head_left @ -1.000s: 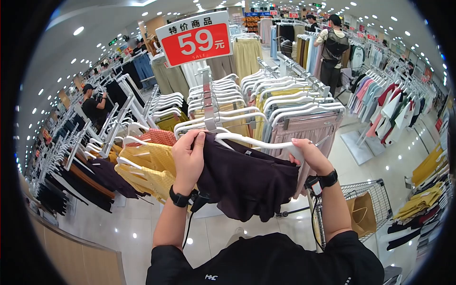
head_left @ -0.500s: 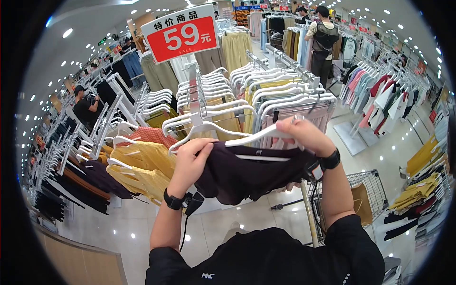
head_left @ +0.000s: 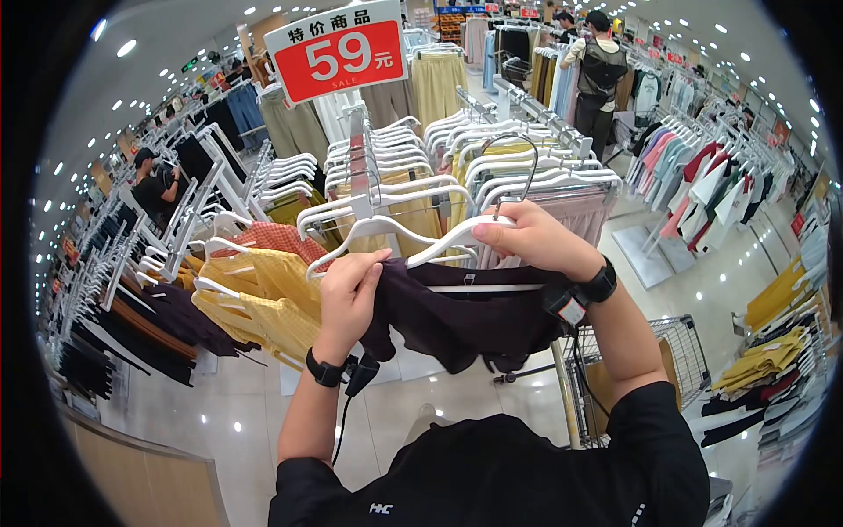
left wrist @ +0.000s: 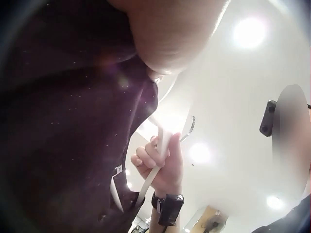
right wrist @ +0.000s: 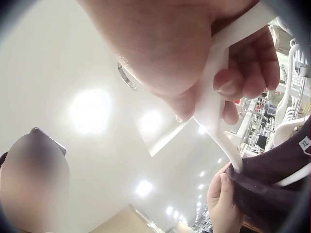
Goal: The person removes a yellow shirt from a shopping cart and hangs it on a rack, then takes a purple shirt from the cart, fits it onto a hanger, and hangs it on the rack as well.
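A dark plum top (head_left: 465, 325) hangs in front of the person on a white hanger (head_left: 452, 242). The right hand (head_left: 540, 239) grips the hanger just below its metal hook, which rises above the fingers. Its fingers (right wrist: 255, 73) and thumb go round the white plastic in the right wrist view. The left hand (head_left: 347, 294) pinches the top at one shoulder, where the hanger's arm enters the neckline. A small size tag (right wrist: 304, 143) shows inside the neck. The hanger's lower bar crosses the neck opening; its far end is hidden in the cloth.
Behind the hands a rack (head_left: 362, 167) carries rows of white hangers under a red price sign (head_left: 338, 54). Yellow tops (head_left: 272, 299) hang close at the left. To the right stands a wire shopping cart (head_left: 689, 338) with a paper bag. Other people stand farther back.
The right hand has moved left and up with the hanger, closer to the left hand. The hook, earlier sideways, now stands up. The top's lower part has risen. The left hand still pinches the shoulder.
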